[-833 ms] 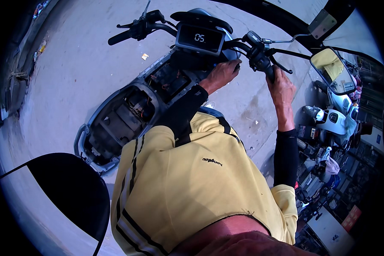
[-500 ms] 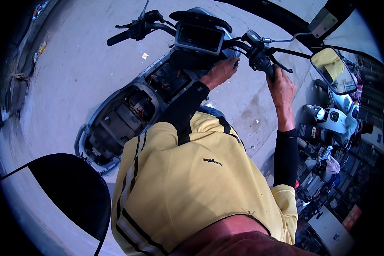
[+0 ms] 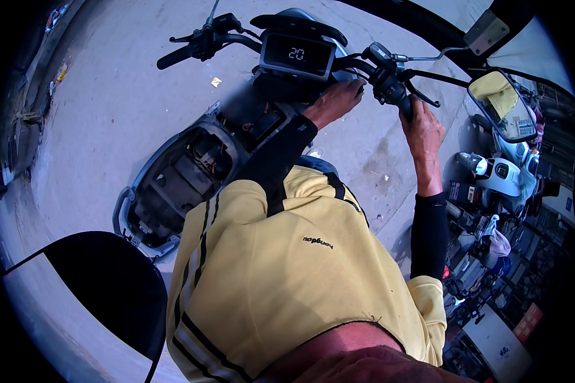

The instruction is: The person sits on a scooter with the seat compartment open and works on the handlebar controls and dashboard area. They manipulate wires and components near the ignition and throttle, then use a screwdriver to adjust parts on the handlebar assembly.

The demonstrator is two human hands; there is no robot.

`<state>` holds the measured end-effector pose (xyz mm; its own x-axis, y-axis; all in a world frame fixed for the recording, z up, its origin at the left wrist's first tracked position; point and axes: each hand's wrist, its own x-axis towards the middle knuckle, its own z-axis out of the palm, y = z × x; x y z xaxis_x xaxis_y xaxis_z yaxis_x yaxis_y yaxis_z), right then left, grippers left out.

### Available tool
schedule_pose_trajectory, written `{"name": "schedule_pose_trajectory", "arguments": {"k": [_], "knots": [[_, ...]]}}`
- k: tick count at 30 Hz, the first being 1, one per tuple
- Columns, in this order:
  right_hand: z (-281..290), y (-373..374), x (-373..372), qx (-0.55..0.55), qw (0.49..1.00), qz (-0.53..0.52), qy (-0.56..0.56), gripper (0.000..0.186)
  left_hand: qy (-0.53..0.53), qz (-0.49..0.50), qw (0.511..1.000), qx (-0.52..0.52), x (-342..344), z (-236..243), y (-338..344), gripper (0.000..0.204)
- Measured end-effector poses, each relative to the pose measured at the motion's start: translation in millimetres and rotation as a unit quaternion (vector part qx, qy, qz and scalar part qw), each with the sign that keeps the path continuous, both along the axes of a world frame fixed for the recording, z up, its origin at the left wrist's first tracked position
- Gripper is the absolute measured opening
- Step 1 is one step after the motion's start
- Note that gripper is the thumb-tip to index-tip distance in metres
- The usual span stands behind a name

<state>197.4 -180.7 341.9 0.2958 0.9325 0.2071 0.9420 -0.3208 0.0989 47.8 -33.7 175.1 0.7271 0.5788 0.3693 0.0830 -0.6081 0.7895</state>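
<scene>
"Where was the handlebar grip (image 3: 399,100)?"
"Right of the dashboard screen (image 3: 297,56), with the right hand (image 3: 423,133) closed around its end."
"And the left hand (image 3: 335,102)?"
"Just below the screen's right side; I couldn't tell whether it held anything."
"Beyond?"
"The scooter's open bay (image 3: 180,180) lay below-left of the screen, a mirror (image 3: 506,116) far right."

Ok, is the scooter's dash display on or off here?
On: the dash display shows bright, lit digits against its dark face.
</scene>
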Motion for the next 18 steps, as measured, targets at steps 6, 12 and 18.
{"name": "schedule_pose_trajectory", "arguments": {"k": [6, 12, 18], "knots": [[3.9, 2.7, -1.1, -0.015, 1.000, -0.009, 0.007, 0.036, 0.033, 0.012, 0.999, -0.032, 13.5, -13.7, 11.1, 0.024], [-1.8, 0.0, 0.2, -0.002, 1.000, -0.007, -0.013, 0.038, 0.055, 0.023, 0.997, -0.048, 15.0, -14.8, 13.6, 0.028], [-0.5, 0.2, -1.8, -0.007, 1.000, -0.012, -0.020, 0.039, 0.044, 0.022, 0.997, -0.060, 13.9, -14.3, 13.9, 0.029]]}}
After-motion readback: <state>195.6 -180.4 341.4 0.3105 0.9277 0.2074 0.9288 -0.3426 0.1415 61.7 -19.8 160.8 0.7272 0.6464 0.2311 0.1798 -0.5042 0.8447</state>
